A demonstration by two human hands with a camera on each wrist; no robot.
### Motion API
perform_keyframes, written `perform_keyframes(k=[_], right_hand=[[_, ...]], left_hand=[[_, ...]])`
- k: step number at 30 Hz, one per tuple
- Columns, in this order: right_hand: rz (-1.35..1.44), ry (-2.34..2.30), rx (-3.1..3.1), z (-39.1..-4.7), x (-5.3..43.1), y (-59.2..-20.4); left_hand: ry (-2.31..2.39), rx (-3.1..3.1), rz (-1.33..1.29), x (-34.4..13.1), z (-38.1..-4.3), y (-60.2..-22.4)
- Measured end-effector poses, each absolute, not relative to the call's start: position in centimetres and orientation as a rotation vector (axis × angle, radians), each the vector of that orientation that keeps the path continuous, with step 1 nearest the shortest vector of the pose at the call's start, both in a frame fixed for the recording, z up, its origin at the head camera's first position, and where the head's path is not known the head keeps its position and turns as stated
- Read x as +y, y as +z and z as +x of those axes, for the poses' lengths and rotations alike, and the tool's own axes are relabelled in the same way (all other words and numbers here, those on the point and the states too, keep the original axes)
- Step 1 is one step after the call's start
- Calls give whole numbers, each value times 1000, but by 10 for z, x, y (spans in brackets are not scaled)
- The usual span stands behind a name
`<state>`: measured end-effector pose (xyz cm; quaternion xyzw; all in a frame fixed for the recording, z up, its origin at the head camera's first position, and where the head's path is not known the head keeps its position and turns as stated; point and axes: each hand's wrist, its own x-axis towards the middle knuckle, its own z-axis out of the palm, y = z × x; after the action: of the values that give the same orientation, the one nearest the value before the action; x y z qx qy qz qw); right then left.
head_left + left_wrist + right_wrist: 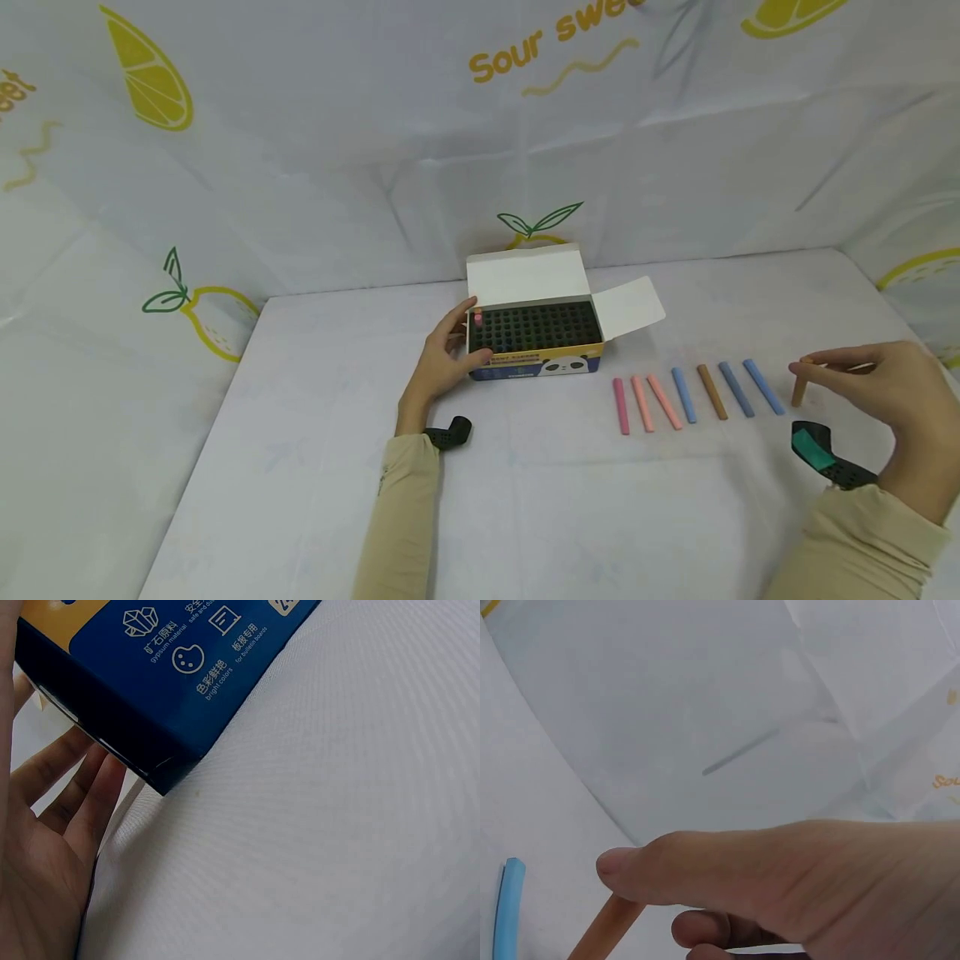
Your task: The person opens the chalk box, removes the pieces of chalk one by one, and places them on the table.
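Note:
In the head view, my left hand [441,360] grips the left end of a chalk box [538,367], thumb on the front and fingers behind the side. The box's lid is up, and a black holder [536,327] with rows of holes fills it. A pink chalk [478,320] stands in the holder's left end, with an orange tip just behind it. Far to the right, my right hand [885,379] pinches an orange-brown chalk stick [799,390] between thumb and fingers, held nearly upright. In the right wrist view, the thumb covers this stick's top [609,928].
Between box and right hand lies a row of several chalk sticks: a magenta one [621,406], two light pink ones [642,403], blue ones [684,395] and a brown one [712,392]. The box's side flap [628,307] sticks out right. A white cloth wall [337,167] rises behind the table.

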<state>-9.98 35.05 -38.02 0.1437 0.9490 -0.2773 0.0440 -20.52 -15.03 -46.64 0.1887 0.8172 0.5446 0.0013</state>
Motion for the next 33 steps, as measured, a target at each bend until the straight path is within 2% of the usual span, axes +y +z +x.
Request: perform_keyframes(k=[10,24,33], right_hand=[[386,-740,2901,-107,349,-388],[508,-964,2932,-120,345,-423],[598,-1002,2832,-120,341,-432]], left_hand=[[1718,2548,585,-151,-205,-467],[1763,2501,584,-151,-205,-466],[1747,2507,570,-150,-205,-465]])
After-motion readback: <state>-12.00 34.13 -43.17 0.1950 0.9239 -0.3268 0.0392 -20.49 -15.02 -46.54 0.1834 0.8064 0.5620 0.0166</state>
